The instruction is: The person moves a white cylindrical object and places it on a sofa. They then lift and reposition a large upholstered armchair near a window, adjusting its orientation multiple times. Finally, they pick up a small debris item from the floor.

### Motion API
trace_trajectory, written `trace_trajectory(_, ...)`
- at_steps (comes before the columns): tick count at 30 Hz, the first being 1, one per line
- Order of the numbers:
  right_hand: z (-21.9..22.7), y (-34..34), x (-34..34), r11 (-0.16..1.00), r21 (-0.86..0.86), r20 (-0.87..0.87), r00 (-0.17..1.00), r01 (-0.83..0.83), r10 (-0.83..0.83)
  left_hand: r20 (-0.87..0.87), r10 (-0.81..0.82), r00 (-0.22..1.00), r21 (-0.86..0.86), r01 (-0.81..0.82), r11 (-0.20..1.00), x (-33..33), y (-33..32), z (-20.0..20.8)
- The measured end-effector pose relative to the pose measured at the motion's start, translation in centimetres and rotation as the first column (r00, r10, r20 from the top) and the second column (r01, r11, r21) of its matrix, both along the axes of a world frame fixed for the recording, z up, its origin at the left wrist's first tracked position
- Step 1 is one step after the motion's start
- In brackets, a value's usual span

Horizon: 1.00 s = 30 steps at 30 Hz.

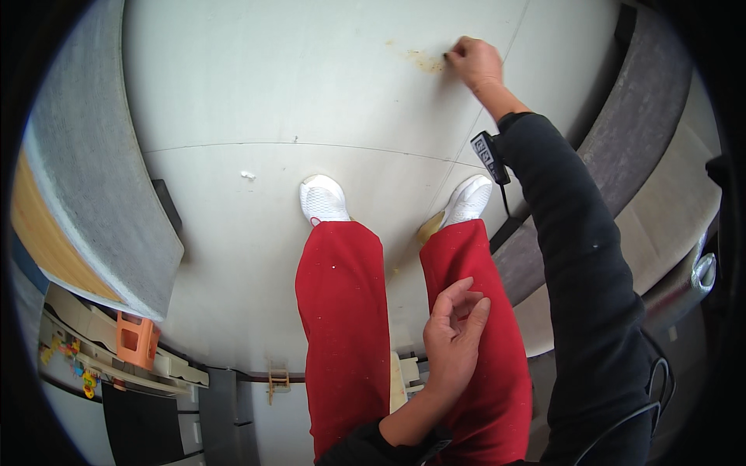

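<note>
My right hand (475,62) reaches far out over the pale tiled floor (256,93), fingers pinched together. A small dark spot shows at its fingertips; what they hold, if anything, is too small to name. Just left of those fingertips lies a brownish, crumbly smear (423,60) on the tile. Nearer to me, my left hand (452,342) hovers over my right red trouser leg (474,311), its fingers loosely curled and apart, with nothing in them. A small white scrap (247,175) lies on the floor left of my white shoes (322,199).
A grey upholstered seat (93,132) curves along the left, another grey sofa piece (645,101) along the right. An orange stool (137,340) and a shelf with colourful toys (81,369) are at lower left. A small black device (489,158) with a cable hangs at my right wrist.
</note>
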State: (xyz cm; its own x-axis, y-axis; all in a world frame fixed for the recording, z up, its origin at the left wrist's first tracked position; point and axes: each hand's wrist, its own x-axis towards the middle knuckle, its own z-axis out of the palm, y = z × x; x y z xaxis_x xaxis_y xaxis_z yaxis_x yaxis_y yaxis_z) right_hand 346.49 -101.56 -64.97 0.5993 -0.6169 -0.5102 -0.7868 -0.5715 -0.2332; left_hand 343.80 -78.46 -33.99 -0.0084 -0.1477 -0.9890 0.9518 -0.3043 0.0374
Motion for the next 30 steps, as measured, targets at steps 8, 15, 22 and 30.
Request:
trace_trajectory(8, 0.6, 0.7, 0.3, 0.995, 0.059, -0.090, 0.993, 0.085, -0.079, -0.007, -0.001, 1.000, 0.012, 0.001, 1.000, 0.2, -0.2, -0.1)
trace_trajectory(15, 0.4, 0.2, -0.3, 0.997, 0.078, -0.101, 0.995, 0.018, -0.010, 0.024, 0.024, 0.999, 0.004, -0.024, 1.000, 0.0, -0.2, -0.3)
trace_trajectory(22, 0.2, -0.6, -0.5, 0.992, 0.043, -0.080, 0.989, -0.118, 0.121, 0.033, 0.058, 0.998, 0.010, -0.058, 0.998, 0.0, -0.4, -0.3)
trace_trajectory(30, 0.6, -0.4, -0.7, 0.977, 0.087, -0.117, 0.972, -0.195, 0.205, 0.023, 0.043, 0.999, -0.006, -0.043, 0.999, 0.0, -0.7, -0.4)
